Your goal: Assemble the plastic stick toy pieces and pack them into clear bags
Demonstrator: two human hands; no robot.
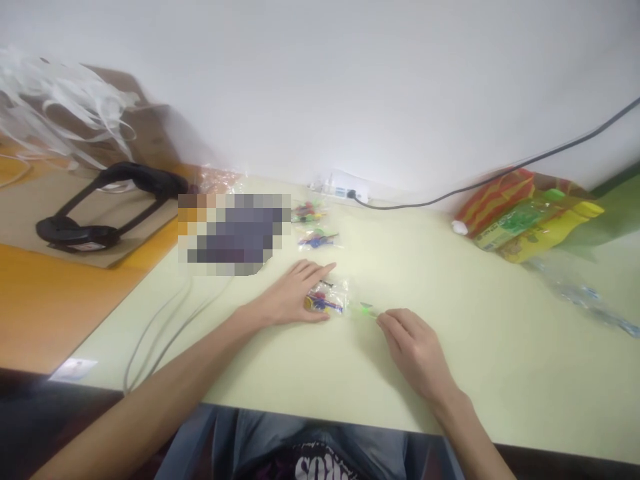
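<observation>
One clear packet (343, 290) w/ small coloured bits (320, 305) inside lies on the pale table (475, 367), partly under the L hand (287, 293). L fingers are spread & loose, resting on/around its left side, not clenched. R hand (415, 347) pinches a thin green piece (367, 309) btwn thumb & fingertips, just right of the clear packet; can't tell if the two touch. Beyond the L hand lie 2 similar ones, a nearer packet (319, 240) & a farther packet (309, 213).

Handling, at a guess: clear packet's prob. v. light, film soft & a bit slippery, so it'd skid w/o spread fingers on it. Best hold = an edge or corner, clear of the coloured bits. Those look like stiff, light plastic; thin parts might bend or snap if squeezed hard. Green piece: take by the slim end, gentle tip pinch, no fist.
</observation>
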